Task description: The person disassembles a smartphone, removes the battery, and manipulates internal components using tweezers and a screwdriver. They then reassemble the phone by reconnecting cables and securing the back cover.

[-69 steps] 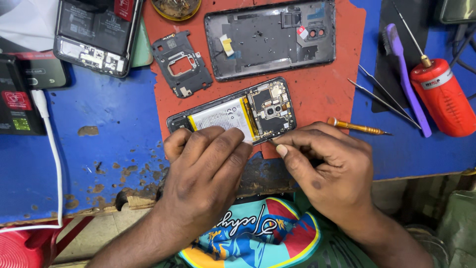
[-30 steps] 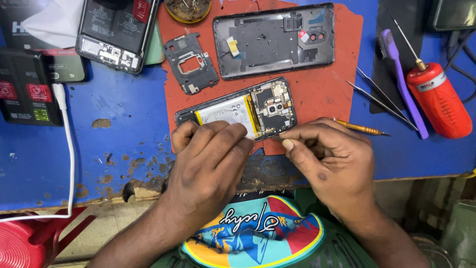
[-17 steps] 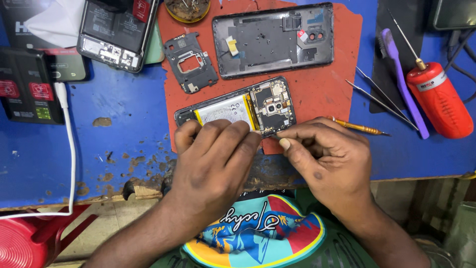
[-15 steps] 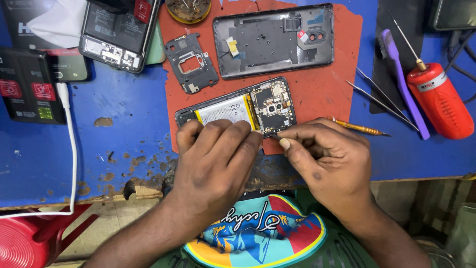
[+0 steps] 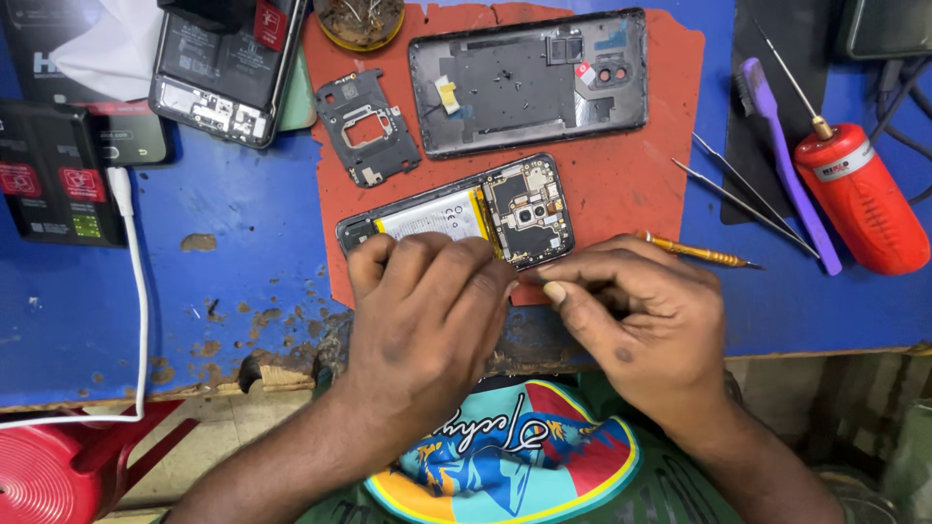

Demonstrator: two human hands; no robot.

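Observation:
An opened phone (image 5: 485,209), with its battery and circuit board bare, lies on a red mat (image 5: 621,184). My left hand (image 5: 422,315) rests on the phone's near edge and covers part of it, fingers curled over the battery end. My right hand (image 5: 631,311) sits just right of it, thumb and fingers pinched together close to the phone's near corner; what they pinch is too small to make out. An orange-handled screwdriver (image 5: 694,250) lies just beyond my right hand's knuckles.
The phone's dark back cover (image 5: 529,82) and a small black inner frame (image 5: 369,126) lie further back on the mat. Tweezers (image 5: 743,194), a purple brush (image 5: 782,155) and a red bottle (image 5: 859,199) are at right. Another opened phone (image 5: 228,68), boxes and a white cable (image 5: 136,291) lie left.
Both hands stay at the phone's near edge, with only small finger shifts. The view has drifted slightly.

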